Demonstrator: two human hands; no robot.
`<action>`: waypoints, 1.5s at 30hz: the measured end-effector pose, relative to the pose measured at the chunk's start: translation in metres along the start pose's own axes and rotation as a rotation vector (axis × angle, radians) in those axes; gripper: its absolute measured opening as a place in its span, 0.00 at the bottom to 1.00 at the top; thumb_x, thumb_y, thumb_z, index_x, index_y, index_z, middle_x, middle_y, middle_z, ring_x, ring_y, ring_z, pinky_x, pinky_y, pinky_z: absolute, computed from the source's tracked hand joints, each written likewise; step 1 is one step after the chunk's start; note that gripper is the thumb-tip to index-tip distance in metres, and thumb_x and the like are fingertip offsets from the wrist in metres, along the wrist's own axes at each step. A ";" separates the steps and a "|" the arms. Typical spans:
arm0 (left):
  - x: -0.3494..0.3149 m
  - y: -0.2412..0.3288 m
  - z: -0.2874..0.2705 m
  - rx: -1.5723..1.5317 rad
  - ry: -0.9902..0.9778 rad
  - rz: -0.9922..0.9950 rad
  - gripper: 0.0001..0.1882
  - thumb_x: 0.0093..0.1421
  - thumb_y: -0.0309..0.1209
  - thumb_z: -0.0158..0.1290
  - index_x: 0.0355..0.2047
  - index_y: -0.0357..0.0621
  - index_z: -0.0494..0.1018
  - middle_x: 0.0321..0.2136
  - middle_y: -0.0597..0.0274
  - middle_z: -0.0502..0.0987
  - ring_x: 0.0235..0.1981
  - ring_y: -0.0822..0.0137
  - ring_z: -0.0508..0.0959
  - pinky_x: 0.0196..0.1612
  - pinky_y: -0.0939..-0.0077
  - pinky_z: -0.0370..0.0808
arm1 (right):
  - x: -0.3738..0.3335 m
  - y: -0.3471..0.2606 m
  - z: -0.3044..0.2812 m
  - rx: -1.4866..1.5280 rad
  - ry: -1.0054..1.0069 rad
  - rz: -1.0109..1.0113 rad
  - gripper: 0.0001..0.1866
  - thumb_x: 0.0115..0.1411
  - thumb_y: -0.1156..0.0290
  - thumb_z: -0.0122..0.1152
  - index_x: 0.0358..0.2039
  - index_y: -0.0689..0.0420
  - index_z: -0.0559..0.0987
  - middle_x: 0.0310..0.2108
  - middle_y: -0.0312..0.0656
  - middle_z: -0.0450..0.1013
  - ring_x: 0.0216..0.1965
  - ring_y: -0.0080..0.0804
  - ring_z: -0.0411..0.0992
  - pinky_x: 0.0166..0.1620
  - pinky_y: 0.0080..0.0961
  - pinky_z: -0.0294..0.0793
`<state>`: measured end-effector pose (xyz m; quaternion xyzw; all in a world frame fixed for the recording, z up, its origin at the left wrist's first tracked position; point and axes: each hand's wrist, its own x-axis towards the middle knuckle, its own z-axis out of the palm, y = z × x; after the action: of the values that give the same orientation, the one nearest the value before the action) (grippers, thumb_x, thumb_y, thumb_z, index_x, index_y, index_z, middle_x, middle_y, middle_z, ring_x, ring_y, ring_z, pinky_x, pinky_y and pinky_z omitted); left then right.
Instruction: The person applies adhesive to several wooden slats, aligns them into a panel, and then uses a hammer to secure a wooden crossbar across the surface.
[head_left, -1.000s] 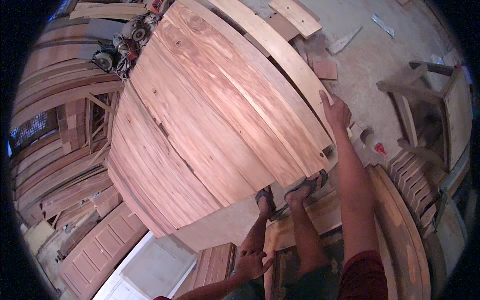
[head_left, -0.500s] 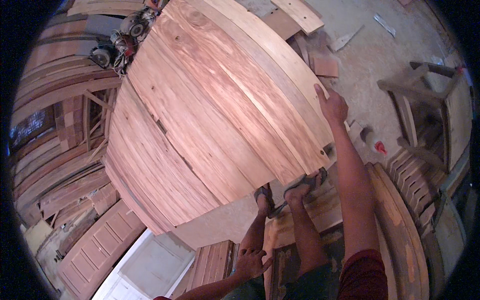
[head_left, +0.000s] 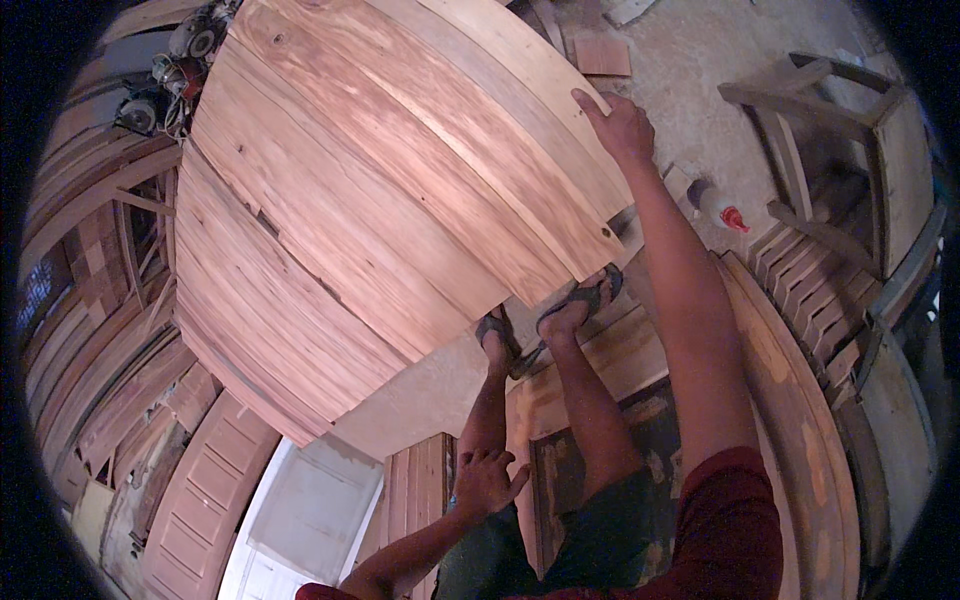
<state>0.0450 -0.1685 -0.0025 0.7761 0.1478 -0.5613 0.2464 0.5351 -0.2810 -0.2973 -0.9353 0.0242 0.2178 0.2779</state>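
Right hand: the right hand [head_left: 618,128] is stretched far out. It rests on the edge of the big wooden board [head_left: 380,190]. The fingers [head_left: 590,105] lie close together and curl over that edge, holding it.
Left hand: the left hand [head_left: 487,482] sits low, on the person's own left knee. Its fingers are spread apart and hold nothing.
Big wooden board: it is wide, reddish and striped, made of planks joined side by side. It leans up at a tilt. Most of it lies to the left of the right hand's fingers, and its lower corner is just above the feet.
Feet: two feet in sandals [head_left: 580,300] stand below the right hand's fingers, just beside the board's lower edge.
Bottle: a small bottle with a red cap [head_left: 718,205] lies on the dusty floor, to the right of the right hand's fingers and well apart from them. I cannot tell what is inside.
Wooden frame: a wooden frame [head_left: 830,130] stands further right, past the bottle.
Door panels: flat door panels [head_left: 200,500] lie far left of the left hand's fingers.
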 end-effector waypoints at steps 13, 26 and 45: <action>-0.004 0.000 -0.001 -0.003 0.048 0.041 0.29 0.65 0.58 0.48 0.44 0.45 0.80 0.42 0.51 0.83 0.51 0.46 0.78 0.56 0.43 0.66 | -0.009 -0.014 -0.013 -0.012 -0.055 -0.019 0.43 0.56 0.22 0.49 0.48 0.48 0.85 0.42 0.56 0.81 0.49 0.56 0.78 0.52 0.50 0.75; -0.009 -0.009 0.013 -0.005 0.113 0.104 0.31 0.65 0.59 0.47 0.44 0.43 0.81 0.41 0.48 0.83 0.48 0.42 0.80 0.60 0.42 0.64 | -0.125 0.021 -0.035 -0.151 0.530 -0.075 0.29 0.68 0.52 0.56 0.59 0.63 0.72 0.55 0.59 0.71 0.58 0.59 0.68 0.61 0.51 0.65; -0.093 0.056 -0.239 -0.137 0.584 0.112 0.27 0.68 0.52 0.47 0.46 0.40 0.78 0.40 0.42 0.82 0.45 0.43 0.82 0.49 0.53 0.78 | -0.636 0.044 -0.298 0.259 -0.199 0.382 0.30 0.66 0.43 0.55 0.58 0.53 0.78 0.51 0.54 0.78 0.55 0.50 0.76 0.59 0.42 0.72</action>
<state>0.2343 -0.0795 0.1564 0.8931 0.2069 -0.2887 0.2760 0.0706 -0.5242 0.1719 -0.8444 0.2007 0.3523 0.3502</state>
